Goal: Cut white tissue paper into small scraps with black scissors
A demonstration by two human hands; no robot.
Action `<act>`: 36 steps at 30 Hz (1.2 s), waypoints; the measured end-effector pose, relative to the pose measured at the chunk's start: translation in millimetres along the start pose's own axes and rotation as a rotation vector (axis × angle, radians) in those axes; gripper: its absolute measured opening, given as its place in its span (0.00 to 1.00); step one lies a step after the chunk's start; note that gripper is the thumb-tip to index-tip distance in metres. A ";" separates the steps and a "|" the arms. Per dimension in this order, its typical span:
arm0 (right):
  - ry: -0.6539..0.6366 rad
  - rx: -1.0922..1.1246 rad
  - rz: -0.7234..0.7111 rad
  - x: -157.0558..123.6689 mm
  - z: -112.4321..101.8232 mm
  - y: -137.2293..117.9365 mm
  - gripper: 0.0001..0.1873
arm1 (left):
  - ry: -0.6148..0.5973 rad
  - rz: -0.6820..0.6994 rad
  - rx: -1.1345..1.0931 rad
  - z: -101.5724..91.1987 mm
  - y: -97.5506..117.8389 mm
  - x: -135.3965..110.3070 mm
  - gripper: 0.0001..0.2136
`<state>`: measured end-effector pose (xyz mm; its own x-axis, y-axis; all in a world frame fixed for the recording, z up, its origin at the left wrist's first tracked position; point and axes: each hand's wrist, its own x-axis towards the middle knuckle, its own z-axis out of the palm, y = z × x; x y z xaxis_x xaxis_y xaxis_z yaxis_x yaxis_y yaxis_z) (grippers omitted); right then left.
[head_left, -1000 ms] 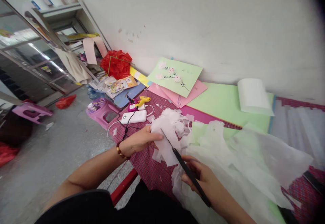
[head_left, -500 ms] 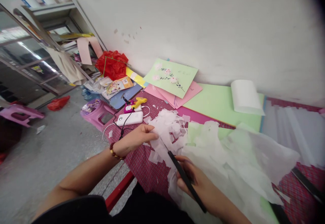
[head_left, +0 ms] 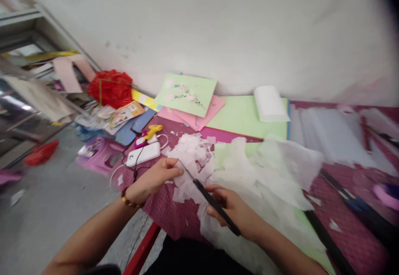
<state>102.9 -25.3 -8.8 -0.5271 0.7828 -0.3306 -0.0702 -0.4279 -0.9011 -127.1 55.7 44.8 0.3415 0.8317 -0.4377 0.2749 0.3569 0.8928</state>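
Observation:
My left hand (head_left: 156,177) pinches a piece of thin white tissue paper (head_left: 190,162) at the edge of a heap of cut scraps. My right hand (head_left: 232,210) is closed round black-handled scissors (head_left: 208,196), whose blades point up-left into that paper, close to my left fingertips. A large crumpled sheet of white tissue (head_left: 268,171) lies to the right over a green sheet. All of this rests on a red checked table cover (head_left: 174,212). The picture is smeared by motion.
A white power bank (head_left: 145,154) with black cable and a yellow glue gun (head_left: 151,132) lie at the table's left end. Green and pink card sheets (head_left: 193,100) and a white paper roll (head_left: 271,103) lean near the wall. A purple stool (head_left: 98,154) stands on the floor left.
The view has swung to the right, showing more of the table's right side. Both hands keep their hold, and the scissors have stayed at the paper with little change.

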 end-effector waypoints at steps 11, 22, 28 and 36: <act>-0.054 0.199 -0.124 1.6 -5.8 -4.9 0.11 | -0.014 -0.031 0.298 -11.8 8.0 -3.5 0.15; 0.003 0.359 -0.153 -1.8 3.9 5.3 0.23 | 0.797 0.254 0.061 -52.2 34.1 -40.1 0.09; -0.090 0.362 -0.093 -11.6 19.1 15.1 0.20 | 0.835 0.301 -0.520 -35.8 20.2 -16.1 0.05; -0.177 0.173 -0.140 -22.7 42.0 15.5 0.23 | 0.739 0.496 -0.620 15.8 -9.0 -38.4 0.14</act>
<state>78.2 -68.7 -3.5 -0.6408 0.7550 -0.1390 -0.2880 -0.4042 -0.8681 -128.5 13.9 51.8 -0.3931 0.9191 -0.0264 -0.3180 -0.1090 0.9418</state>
